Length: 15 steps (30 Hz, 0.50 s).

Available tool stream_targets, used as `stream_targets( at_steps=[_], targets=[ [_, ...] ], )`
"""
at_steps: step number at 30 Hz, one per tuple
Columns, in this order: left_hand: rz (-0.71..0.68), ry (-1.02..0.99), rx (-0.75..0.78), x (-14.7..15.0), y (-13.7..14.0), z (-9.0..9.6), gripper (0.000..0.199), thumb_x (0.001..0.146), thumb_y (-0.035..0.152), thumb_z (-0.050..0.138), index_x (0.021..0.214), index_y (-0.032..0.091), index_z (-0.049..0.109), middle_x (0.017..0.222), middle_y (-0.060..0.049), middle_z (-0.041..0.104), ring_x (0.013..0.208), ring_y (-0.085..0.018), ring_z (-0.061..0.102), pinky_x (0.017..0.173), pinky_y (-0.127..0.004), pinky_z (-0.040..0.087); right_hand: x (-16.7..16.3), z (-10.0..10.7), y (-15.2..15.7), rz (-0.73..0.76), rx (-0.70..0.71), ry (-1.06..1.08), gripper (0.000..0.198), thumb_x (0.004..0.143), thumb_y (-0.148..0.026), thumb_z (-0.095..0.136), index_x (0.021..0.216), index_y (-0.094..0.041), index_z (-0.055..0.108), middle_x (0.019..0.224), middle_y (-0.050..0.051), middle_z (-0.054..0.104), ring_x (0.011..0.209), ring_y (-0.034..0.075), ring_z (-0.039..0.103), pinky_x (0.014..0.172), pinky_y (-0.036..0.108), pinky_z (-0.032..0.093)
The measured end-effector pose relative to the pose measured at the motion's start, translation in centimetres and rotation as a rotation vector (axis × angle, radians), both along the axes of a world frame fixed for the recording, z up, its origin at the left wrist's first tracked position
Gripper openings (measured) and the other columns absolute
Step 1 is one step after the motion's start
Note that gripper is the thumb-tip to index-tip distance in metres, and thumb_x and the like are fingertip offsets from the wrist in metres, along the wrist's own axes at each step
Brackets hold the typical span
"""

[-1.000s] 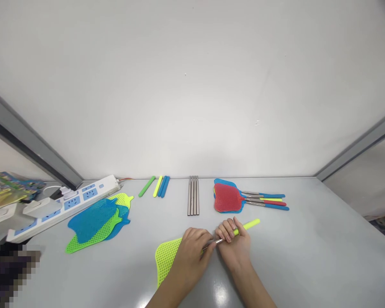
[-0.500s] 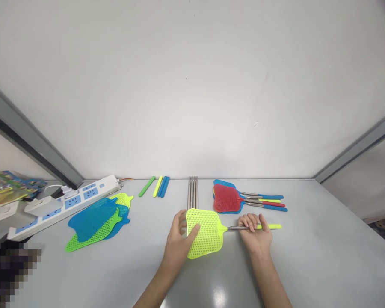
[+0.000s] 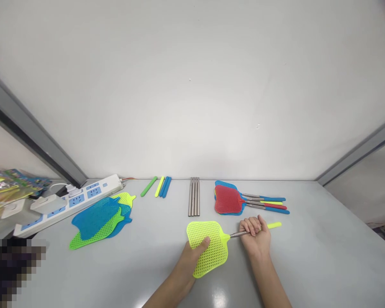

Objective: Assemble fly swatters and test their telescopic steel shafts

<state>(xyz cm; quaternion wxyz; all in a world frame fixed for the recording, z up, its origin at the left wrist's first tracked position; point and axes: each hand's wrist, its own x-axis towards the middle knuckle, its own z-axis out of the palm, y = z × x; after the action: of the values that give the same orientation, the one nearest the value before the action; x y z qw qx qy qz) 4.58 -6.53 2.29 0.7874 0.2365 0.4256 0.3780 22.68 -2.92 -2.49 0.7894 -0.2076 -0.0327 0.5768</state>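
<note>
A yellow fly swatter [image 3: 211,248] is held up over the table between both hands. My left hand [image 3: 188,262] grips its perforated head, thumb on top and the other fingers hidden beneath. My right hand [image 3: 255,236] is closed around the swatter where the metal rod meets the yellow handle, palm turned up. Behind them several metal rods [image 3: 194,196] lie side by side. Farther right is a stack of fly swatters [image 3: 228,200] with a red one on top and blue and yellow ones below.
At the left, loose blue, green and yellow swatter heads [image 3: 96,218] overlap beside a white power strip [image 3: 107,185] with plugs in it. Green, yellow and blue handles [image 3: 160,187] lie near the wall. Colourful packaging [image 3: 9,188] sits at the far left.
The yellow swatter's head has tilted and swung down towards me, with my left hand moving down and right along with it. My right hand stays closed around the rod and handle.
</note>
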Motion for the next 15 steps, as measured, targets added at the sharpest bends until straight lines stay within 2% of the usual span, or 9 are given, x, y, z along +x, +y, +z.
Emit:
stream_targets(
  at_steps=[7,15],
  targets=[
    [0.037,0.006,0.011,-0.1,-0.1,0.3,0.044,0.069,0.034,0.054,0.107,0.013,0.047,0.1,-0.014,0.058,0.089,-0.023,0.055,0.077,-0.037,0.043,-1.2,0.0,-0.1,-0.015,0.003,0.111,0.038,0.073,-0.017,0.046,0.05,-0.017,0.016,0.039,-0.01,0.014,0.034,0.005,0.014,0.037,0.018,0.023],
    [0.08,0.092,0.008,-0.2,-0.2,0.5,0.04,0.067,0.033,0.056,0.1,0.011,0.052,0.097,-0.014,0.06,0.085,-0.023,0.057,0.075,-0.036,0.044,-1.8,-0.2,-0.3,0.0,0.043,0.086,0.039,0.074,-0.019,0.046,0.051,-0.017,0.015,0.04,-0.009,0.013,0.034,0.005,0.013,0.035,0.017,0.024]
  ],
)
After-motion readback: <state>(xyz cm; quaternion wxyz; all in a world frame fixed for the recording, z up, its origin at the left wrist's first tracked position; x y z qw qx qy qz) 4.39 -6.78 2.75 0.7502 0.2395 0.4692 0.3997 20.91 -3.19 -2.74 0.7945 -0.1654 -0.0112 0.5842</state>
